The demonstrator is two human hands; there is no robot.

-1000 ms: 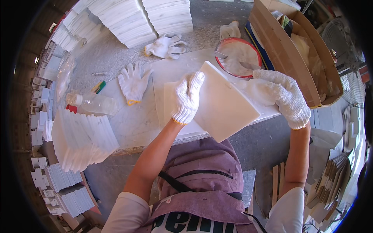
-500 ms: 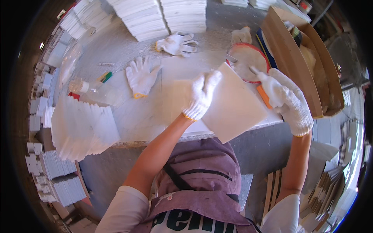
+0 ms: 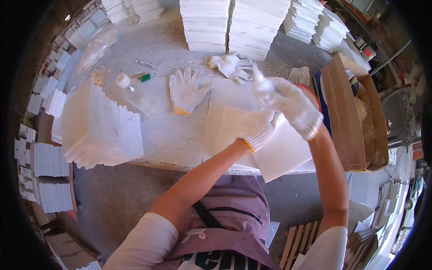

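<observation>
My left hand (image 3: pixel 261 128), in a white knit glove, grips the upper part of a square white tile (image 3: pixel 283 150). The tile is tilted, one corner jutting past the table's front edge. My right hand (image 3: pixel 290 105), gloved too, is raised just above and beyond the left one, closed around a small white squeeze bottle (image 3: pixel 258 81). Motion blurs the bottle, and its narrow tip points up and away. Beneath the held tile lies another pale flat piece (image 3: pixel 225 130). Two spare white gloves lie beyond: one flat glove (image 3: pixel 188 90) and one crumpled glove (image 3: pixel 231 66).
A leaning row of white tiles (image 3: pixel 99 126) stands at the left table edge. Near it lie a clear plastic bottle (image 3: pixel 139 94), a green object (image 3: pixel 145 77) and a marker (image 3: pixel 144 63). Tall tile stacks (image 3: pixel 204 27) rise behind. An open cardboard box (image 3: pixel 344 117) stands right.
My right hand has moved left with the squeeze bottle, from beside the box to above my left hand. My left hand keeps hold of the tile. The view has shifted.
</observation>
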